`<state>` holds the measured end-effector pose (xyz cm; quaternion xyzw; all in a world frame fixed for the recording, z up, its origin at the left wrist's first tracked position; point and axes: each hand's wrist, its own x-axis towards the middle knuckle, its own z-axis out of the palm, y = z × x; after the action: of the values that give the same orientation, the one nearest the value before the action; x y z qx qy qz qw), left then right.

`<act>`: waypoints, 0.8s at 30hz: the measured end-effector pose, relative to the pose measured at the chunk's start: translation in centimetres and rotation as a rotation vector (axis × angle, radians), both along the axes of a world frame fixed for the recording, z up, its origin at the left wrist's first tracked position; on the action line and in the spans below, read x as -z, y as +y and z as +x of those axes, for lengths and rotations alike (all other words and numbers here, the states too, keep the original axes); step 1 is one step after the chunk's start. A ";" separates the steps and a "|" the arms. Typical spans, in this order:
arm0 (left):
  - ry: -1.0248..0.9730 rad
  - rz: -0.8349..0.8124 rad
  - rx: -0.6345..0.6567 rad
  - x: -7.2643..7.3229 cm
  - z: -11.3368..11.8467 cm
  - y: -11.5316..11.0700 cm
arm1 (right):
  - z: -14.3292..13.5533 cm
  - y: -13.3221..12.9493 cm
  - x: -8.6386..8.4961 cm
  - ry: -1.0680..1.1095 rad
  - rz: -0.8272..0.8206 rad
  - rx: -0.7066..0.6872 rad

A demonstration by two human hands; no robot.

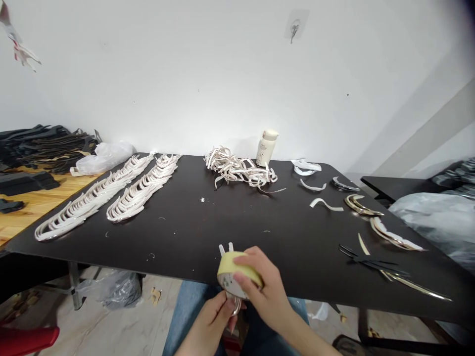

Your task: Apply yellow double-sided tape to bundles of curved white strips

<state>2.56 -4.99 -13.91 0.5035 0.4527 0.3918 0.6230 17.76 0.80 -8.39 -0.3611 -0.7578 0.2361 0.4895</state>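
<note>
At the front edge of the black table (222,222), my right hand (270,289) is wrapped round a roll of yellow tape (230,262). My left hand (210,324), just below it, is closed on a shiny curved strip (236,307). The roll hides much of this strip, and I cannot tell whether there is one strip or more in the fingers. Two pale strip ends (222,250) stick up behind the roll. Whether the tape touches the strip is hidden.
Two long rows of white curved strips (96,195) lie on the left. At the back are a tangled pile of strips (237,168) and a cream bottle (266,147). Loose gold strips (361,205) and black strips (371,262) lie right. Clear plastic (434,222) bulges beyond the right edge.
</note>
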 end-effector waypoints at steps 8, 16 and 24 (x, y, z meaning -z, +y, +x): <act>-0.091 -0.076 0.032 -0.2 0.3 -0.3 | -0.2 -0.2 0.7 -0.104 0.038 -0.065; -0.120 -0.127 -0.006 0.0 0.5 -0.5 | 0.7 0.9 -0.1 0.134 0.030 0.064; -0.083 -0.124 0.022 0.6 0.5 -0.3 | 0.5 0.3 0.7 -0.103 0.032 -0.069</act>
<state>3.03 -5.30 -14.51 0.4522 0.4442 0.3770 0.6754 18.29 1.15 -9.04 -0.3383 -0.7977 0.2219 0.4472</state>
